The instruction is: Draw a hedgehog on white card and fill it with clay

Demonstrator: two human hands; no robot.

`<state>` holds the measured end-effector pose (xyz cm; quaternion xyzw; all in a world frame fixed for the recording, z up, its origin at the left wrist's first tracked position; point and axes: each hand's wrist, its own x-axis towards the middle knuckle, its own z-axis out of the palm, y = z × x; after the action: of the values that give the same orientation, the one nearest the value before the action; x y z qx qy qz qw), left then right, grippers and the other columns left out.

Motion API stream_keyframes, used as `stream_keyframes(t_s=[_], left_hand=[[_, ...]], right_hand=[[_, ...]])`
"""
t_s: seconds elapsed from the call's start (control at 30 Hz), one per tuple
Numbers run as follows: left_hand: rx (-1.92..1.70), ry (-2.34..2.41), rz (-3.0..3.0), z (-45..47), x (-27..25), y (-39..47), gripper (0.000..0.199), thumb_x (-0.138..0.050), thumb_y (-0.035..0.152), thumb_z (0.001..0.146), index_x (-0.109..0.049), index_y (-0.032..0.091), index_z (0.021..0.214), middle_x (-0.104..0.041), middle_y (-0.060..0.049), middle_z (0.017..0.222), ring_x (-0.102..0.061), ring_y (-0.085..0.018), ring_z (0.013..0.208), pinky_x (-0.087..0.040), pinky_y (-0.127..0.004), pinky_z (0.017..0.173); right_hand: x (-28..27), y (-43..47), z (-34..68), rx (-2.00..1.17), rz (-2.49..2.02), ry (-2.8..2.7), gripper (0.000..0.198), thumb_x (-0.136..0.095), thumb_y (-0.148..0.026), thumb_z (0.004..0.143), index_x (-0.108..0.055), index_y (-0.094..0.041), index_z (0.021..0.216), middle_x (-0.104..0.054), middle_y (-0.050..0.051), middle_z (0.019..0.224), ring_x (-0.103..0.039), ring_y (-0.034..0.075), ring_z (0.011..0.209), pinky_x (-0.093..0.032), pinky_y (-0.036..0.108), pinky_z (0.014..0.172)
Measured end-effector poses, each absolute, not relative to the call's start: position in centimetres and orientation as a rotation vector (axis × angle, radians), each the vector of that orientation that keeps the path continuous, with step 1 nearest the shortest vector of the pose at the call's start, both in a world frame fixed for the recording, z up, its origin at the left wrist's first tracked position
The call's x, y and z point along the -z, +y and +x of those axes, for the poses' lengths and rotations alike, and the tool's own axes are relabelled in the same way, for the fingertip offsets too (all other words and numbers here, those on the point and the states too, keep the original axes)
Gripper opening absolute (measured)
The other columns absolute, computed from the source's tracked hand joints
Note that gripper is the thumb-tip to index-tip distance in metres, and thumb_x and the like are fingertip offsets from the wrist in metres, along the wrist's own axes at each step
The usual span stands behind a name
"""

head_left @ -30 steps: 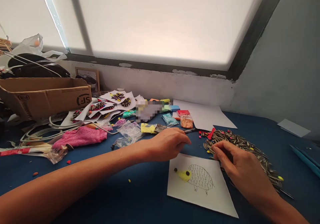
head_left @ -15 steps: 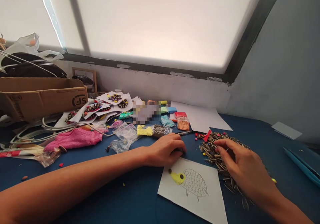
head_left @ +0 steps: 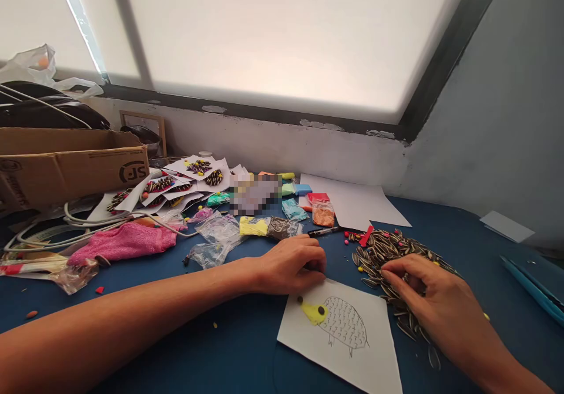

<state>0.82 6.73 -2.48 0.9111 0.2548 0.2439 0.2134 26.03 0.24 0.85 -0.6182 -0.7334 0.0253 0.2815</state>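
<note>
My left hand (head_left: 294, 265) lies curled on the table at the upper left edge of a white sheet (head_left: 374, 356). Its finger insides are hidden. The sheet bears a drawn hedgehog (head_left: 346, 323) with scale-like marks on its body, a yellow clay face (head_left: 312, 312), a dark nose and a dark eye. To the right of the sheet, my right hand (head_left: 434, 291) hovers over a heap of striped sunflower seeds (head_left: 374, 252), thumb and forefinger pinched together. Whatever is between those fingertips is too small to make out.
Clay packets, yellow (head_left: 254, 226), brown and orange (head_left: 323, 213), lie behind my left hand near a black pen (head_left: 324, 231). Further left are a pink cloth (head_left: 126, 242), seed-covered papers (head_left: 198, 168) and a cardboard box (head_left: 74, 168). A blue case (head_left: 535, 288) lies far right.
My right hand has shifted slightly down and right over the seeds, its thumb and forefinger still pinched. My left hand stays by the sheet. The view has moved a little.
</note>
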Motion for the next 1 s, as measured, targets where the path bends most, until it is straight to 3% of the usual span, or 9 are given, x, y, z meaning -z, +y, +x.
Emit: stream_keyframes(t_s=[0.13, 0.47, 0.7, 0.87, 1.0], left_hand=[[-0.681, 0.681, 2.549, 0.9, 2.4, 6.8, 0.004, -0.061, 0.017, 0.082, -0.060, 0.016, 0.079, -0.059, -0.001, 0.079, -0.049, -0.012, 0.074, -0.039, -0.024, 0.072], [-0.659, 0.679, 2.560, 0.9, 2.3, 6.8, 0.005, -0.063, 0.018, 0.082, -0.060, 0.016, 0.079, -0.058, -0.001, 0.076, -0.050, -0.012, 0.072, -0.038, -0.024, 0.071], [-0.697, 0.697, 2.631, 0.9, 2.6, 6.8, 0.010, -0.054, 0.010, 0.084, -0.060, 0.016, 0.078, -0.062, -0.003, 0.079, -0.053, -0.013, 0.075, -0.041, -0.024, 0.073], [-0.901, 0.902, 2.674, 0.5, 2.1, 7.4, 0.017, -0.048, 0.010, 0.088, -0.064, 0.016, 0.089, -0.065, -0.007, 0.091, -0.056, -0.018, 0.088, -0.043, -0.030, 0.084], [-0.924, 1.097, 2.622, -0.3, 1.2, 8.5, 0.026, -0.050, 0.009, 0.085, -0.064, 0.016, 0.106, -0.062, -0.009, 0.115, -0.054, -0.021, 0.110, -0.041, -0.036, 0.098]], right_hand=[[-0.5, 0.2, 25.5, -0.121, -1.592, -2.099, 0.043, -0.049, -0.062, 0.086, -0.073, -0.028, 0.076, -0.067, 0.004, 0.083, -0.065, 0.019, 0.069, -0.050, 0.031, 0.060], [0.1, 0.7, 25.2, -0.081, -1.610, -2.204, 0.039, -0.047, -0.054, 0.087, -0.072, -0.028, 0.073, -0.067, 0.005, 0.084, -0.066, 0.020, 0.071, -0.053, 0.032, 0.062], [1.0, 1.2, 26.0, 0.147, -1.595, -2.183, 0.052, -0.038, -0.061, 0.090, -0.074, -0.026, 0.081, -0.070, 0.007, 0.087, -0.069, 0.022, 0.071, -0.055, 0.035, 0.061], [1.2, 1.3, 26.2, 0.214, -1.503, -2.190, 0.052, -0.037, -0.060, 0.092, -0.075, -0.025, 0.090, -0.072, 0.007, 0.090, -0.071, 0.022, 0.074, -0.057, 0.034, 0.062], [1.1, 1.1, 26.0, 0.310, -1.445, -2.192, 0.053, -0.035, -0.059, 0.094, -0.074, -0.024, 0.084, -0.072, 0.005, 0.086, -0.072, 0.020, 0.071, -0.057, 0.032, 0.059]])
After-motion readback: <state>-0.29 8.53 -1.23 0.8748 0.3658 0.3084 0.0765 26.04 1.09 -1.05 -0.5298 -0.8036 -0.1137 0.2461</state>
